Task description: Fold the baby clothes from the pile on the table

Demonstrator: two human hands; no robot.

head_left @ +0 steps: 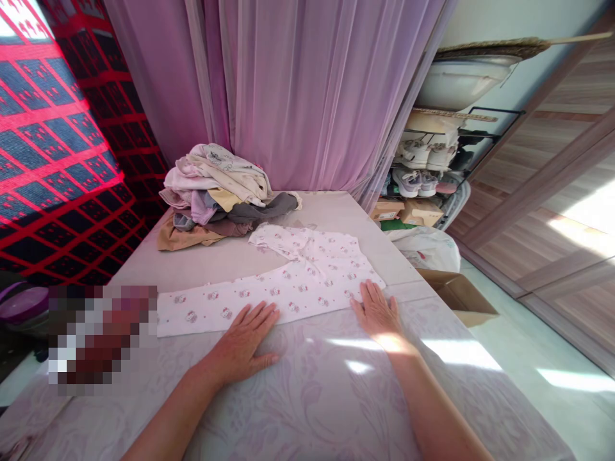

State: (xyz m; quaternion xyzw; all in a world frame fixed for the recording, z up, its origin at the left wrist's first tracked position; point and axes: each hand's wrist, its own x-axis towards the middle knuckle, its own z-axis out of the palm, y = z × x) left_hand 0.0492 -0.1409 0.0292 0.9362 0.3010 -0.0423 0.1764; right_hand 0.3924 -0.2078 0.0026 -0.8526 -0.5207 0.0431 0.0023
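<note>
A pair of pale pink pajama pants (307, 288) with small cartoon cat prints lies on the table. One leg stretches smoothly to the left, while the upper part is bunched and creased toward the back. My left hand (247, 342) rests flat on the near edge of that leg, fingers spread and thumb out on the tabletop. At the right end, my right hand (377, 314) lies with its fingers apart, its fingertips on the corner of the fabric. Neither hand grips anything.
A heap of mixed clothes (216, 186) sits at the back left of the patterned table (307, 397). Purple curtains (298, 96) hang behind. To the right are a shoe rack (446, 134) and a cardboard box (456, 294) on the floor. A blurred patch covers something at the left.
</note>
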